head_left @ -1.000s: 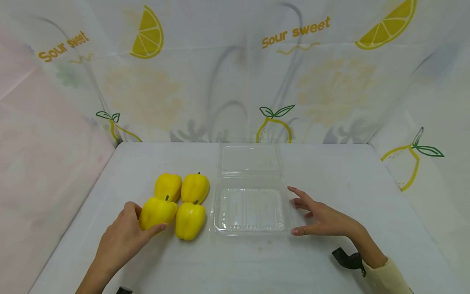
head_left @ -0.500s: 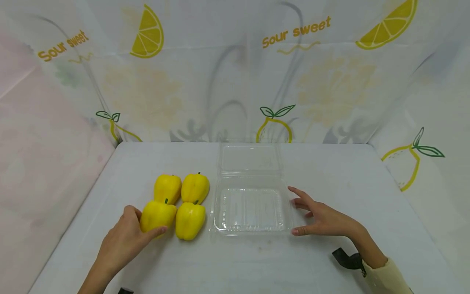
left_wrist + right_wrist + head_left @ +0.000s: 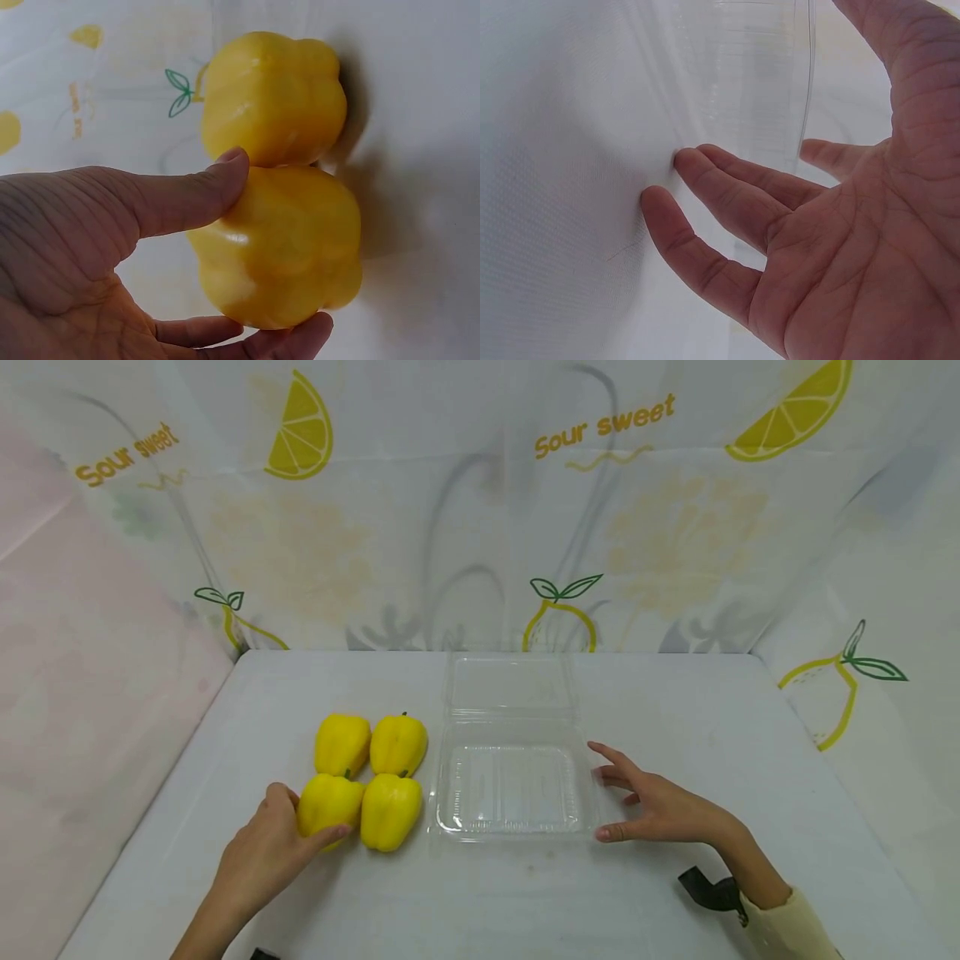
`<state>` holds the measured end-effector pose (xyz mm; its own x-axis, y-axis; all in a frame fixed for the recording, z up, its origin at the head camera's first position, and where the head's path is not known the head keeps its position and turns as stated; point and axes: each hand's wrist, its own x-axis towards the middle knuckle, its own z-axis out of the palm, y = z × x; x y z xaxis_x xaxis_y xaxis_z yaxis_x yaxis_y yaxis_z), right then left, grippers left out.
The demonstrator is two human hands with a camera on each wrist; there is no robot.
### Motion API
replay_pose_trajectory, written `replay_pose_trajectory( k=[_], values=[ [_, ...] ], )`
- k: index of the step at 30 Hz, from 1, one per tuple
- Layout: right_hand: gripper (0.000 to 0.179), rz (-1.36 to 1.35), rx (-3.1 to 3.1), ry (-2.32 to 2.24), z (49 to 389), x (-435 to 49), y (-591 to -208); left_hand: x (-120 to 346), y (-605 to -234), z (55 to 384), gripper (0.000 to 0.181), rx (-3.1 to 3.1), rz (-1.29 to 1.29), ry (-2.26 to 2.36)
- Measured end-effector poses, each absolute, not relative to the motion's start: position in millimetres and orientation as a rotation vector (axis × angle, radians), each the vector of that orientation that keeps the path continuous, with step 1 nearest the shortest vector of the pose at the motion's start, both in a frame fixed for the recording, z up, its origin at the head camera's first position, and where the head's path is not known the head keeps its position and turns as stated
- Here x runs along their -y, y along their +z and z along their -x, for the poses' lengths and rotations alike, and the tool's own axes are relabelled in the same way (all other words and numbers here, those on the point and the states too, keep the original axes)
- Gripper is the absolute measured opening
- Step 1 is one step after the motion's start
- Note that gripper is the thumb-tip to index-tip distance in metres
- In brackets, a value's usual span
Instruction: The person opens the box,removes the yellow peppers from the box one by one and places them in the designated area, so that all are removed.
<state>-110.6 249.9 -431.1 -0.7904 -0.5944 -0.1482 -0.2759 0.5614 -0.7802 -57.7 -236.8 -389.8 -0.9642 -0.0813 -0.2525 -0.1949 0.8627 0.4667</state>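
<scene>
My left hand (image 3: 266, 852) holds the front-left yellow bell pepper (image 3: 328, 803), thumb on one side and fingertips on the other. In the left wrist view this pepper (image 3: 281, 240) touches a second bell pepper (image 3: 270, 101). The front-right pepper (image 3: 391, 814) stands right beside it, with a back-left pepper (image 3: 342, 743) and a back-right pepper (image 3: 399, 744) behind. On the table, my right hand (image 3: 663, 806) rests at the right side of a clear plastic clamshell box (image 3: 517, 789), fingers spread and relaxed. Its fingertips reach the tabletop in the right wrist view.
The box's lid (image 3: 512, 683) lies folded back toward the far edge of the white table (image 3: 675, 710). A lemon-print cloth (image 3: 420, 527) hangs behind. A black wrist mount (image 3: 708, 889) sits at the right wrist.
The pepper in my left hand has come down and shifted slightly right, now level beside the front-right pepper. My right hand and the box stay where they were.
</scene>
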Motion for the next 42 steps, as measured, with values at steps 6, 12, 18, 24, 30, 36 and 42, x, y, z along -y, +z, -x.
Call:
replay_pose_trajectory(
  k=[6,12,18,24,30,36,42],
  values=[
    [0.109,0.704,-2.404,-1.103,110,-250,-430,236,-394,58,0.080,-2.815,0.216,0.755],
    [0.109,0.710,-2.411,-1.094,110,-250,-430,234,-398,59,0.079,-2.795,0.245,0.769],
    [0.108,0.702,-2.405,-1.100,110,-249,-431,234,-403,61,0.082,-2.771,0.272,0.798],
    [0.109,0.697,-2.405,-1.101,109,-250,-432,234,-403,62,0.083,-2.778,0.272,0.796],
    [0.109,0.695,-2.407,-1.099,109,-250,-431,234,-402,61,0.086,-2.798,0.246,0.748],
    [0.109,0.702,-2.405,-1.107,109,-250,-430,237,-397,62,0.089,-2.836,0.184,0.715],
    [0.109,0.704,-2.398,-1.101,111,-248,-429,241,-390,66,0.086,-2.851,0.150,0.702]
  ],
)
